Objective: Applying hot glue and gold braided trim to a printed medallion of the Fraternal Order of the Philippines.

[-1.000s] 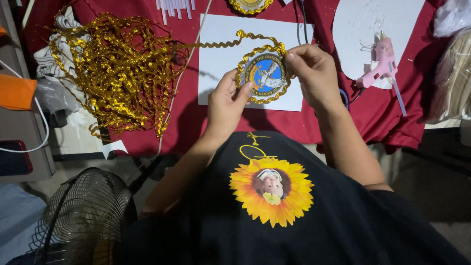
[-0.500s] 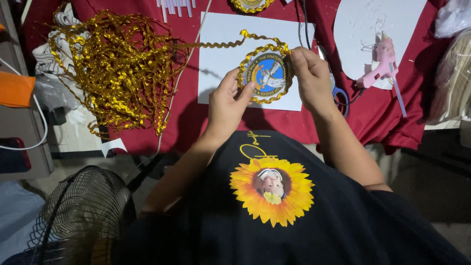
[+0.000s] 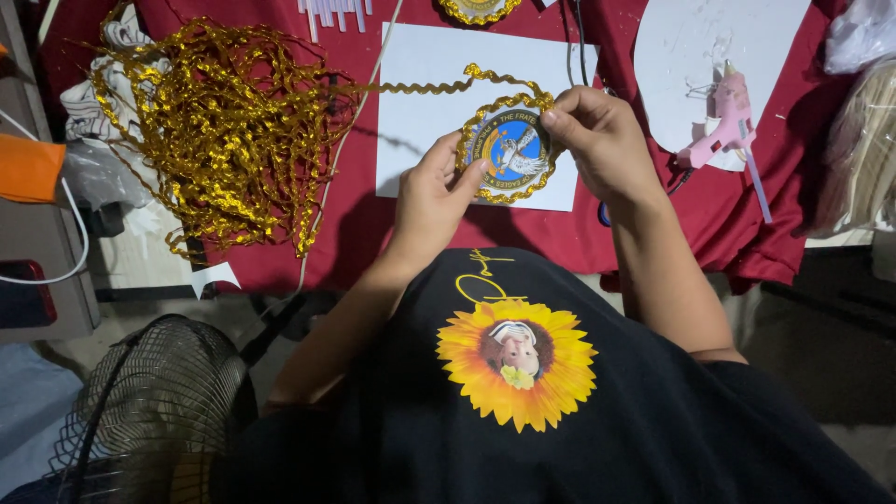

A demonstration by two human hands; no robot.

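**Pressing gold trim round a blue badge**

Both hands hold the round blue badge (image 3: 509, 152) over the white sheet (image 3: 425, 93). Since a second ago the right hand (image 3: 602, 140) has slid its pinch to three o'clock on the rim, while the left hand (image 3: 431, 191) grips at eight o'clock — gold ric-rac trim (image 3: 411, 86) now nearly rings it.

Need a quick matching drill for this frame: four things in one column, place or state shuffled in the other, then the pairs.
1. round blue badge
2. pink glue gun
3. gold ribbon pile
4. wire fan

a. lying on a white sheet, right of the hands
b. on the floor, lower left
c. held between both hands
d. heaped on the red cloth, left of the hands

Pairs: 1-c, 2-a, 3-d, 4-b
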